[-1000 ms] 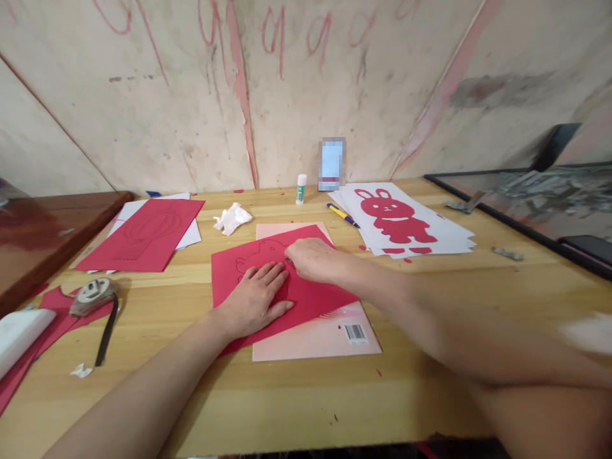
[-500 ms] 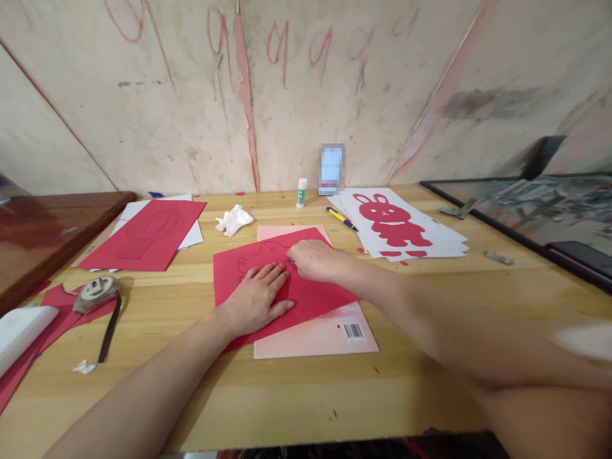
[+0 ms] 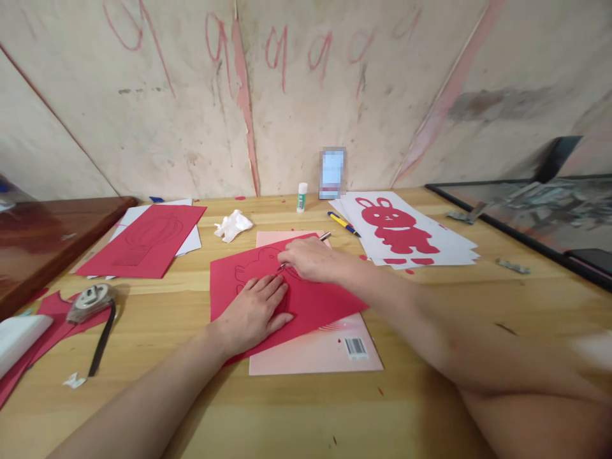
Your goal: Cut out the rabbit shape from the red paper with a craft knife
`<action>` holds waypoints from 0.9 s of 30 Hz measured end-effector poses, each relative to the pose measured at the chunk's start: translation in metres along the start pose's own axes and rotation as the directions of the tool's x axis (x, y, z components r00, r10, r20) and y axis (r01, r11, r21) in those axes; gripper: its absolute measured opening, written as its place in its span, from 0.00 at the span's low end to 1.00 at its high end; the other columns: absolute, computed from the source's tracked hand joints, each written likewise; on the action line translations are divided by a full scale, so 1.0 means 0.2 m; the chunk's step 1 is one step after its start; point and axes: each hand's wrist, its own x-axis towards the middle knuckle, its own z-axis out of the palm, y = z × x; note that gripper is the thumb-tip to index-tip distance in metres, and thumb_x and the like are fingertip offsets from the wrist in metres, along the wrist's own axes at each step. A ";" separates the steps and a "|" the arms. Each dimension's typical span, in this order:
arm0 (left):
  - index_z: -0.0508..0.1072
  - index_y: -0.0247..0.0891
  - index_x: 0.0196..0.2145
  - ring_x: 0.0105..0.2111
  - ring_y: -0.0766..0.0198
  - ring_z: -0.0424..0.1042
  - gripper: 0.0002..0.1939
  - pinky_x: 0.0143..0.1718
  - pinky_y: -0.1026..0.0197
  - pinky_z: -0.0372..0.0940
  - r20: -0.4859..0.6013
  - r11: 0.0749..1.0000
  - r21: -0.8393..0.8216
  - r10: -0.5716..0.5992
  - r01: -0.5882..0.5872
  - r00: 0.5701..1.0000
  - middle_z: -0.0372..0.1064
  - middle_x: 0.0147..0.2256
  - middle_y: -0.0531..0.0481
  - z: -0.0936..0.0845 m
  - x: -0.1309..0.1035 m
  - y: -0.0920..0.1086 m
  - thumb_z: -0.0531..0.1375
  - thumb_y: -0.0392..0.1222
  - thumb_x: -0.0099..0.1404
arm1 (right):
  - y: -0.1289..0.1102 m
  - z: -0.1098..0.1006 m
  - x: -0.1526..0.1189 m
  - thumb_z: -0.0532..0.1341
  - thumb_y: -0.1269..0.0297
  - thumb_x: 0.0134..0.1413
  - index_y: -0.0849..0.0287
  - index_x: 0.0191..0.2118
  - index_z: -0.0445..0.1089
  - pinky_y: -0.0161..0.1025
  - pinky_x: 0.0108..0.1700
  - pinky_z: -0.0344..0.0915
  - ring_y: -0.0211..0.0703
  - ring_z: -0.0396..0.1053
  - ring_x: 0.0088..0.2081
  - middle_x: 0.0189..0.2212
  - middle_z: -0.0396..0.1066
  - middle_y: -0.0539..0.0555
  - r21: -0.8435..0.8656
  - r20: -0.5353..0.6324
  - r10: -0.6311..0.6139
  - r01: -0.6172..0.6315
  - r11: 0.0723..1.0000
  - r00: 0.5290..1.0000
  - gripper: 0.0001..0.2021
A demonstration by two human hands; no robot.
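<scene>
A red paper sheet (image 3: 315,296) with a dark line drawing lies at a slant on a pale pink booklet (image 3: 306,357). My left hand (image 3: 255,312) rests flat on the sheet, fingers stretched out and thumb apart, covering part of the drawing. Just beyond its fingertips, my right hand (image 3: 308,258) is closed around a slim, pen-shaped craft knife (image 3: 326,236). The knife's silver back end sticks out behind the hand, and its tip points down-left at the drawn lines near my left fingers. Most of its shaft is hidden.
Behind stand a glue stick (image 3: 301,197) and a phone (image 3: 332,172). A yellow-blue pen (image 3: 343,224) lies beside white sheets bearing a red rabbit cutout (image 3: 401,226). Leftward are crumpled tissue (image 3: 233,225), another drawn-on red sheet (image 3: 143,245), a tape measure (image 3: 90,303) and a white case (image 3: 21,341).
My right hand has shifted slightly left and tilted, so the knife's tip and back end now show. My left hand stays pressed on the sheet. The whole view has moved a little.
</scene>
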 end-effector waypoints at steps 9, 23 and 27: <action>0.65 0.29 0.56 0.56 0.46 0.64 0.26 0.53 0.44 0.62 -0.056 1.000 -0.008 0.010 -0.011 0.998 0.64 0.56 0.35 0.01 0.00 0.01 0.49 0.53 0.71 | 0.04 0.09 0.01 0.54 0.74 0.54 0.58 0.38 0.74 0.39 0.26 0.40 0.43 0.67 0.36 0.34 0.72 0.55 -0.004 -0.108 -0.121 0.121 0.993 0.987 0.12; 0.65 0.31 0.56 0.56 0.48 0.64 0.25 0.52 0.43 0.63 -0.072 0.999 0.008 0.033 -0.033 0.997 0.65 0.56 0.36 0.00 0.00 0.00 0.48 0.52 0.72 | 0.04 0.13 0.01 0.55 0.77 0.53 0.58 0.38 0.73 0.39 0.27 0.43 0.43 0.66 0.35 0.32 0.72 0.54 -0.004 -0.108 -0.146 0.146 0.989 0.983 0.12; 0.65 0.30 0.56 0.56 0.47 0.65 0.26 0.52 0.43 0.64 -0.059 0.999 0.022 0.033 -0.032 0.998 0.64 0.56 0.36 0.00 0.00 0.00 0.48 0.53 0.72 | 0.03 0.12 0.00 0.55 0.76 0.53 0.59 0.37 0.73 0.39 0.26 0.42 0.43 0.66 0.35 0.31 0.72 0.54 -0.012 -0.105 -0.144 0.144 0.990 0.984 0.11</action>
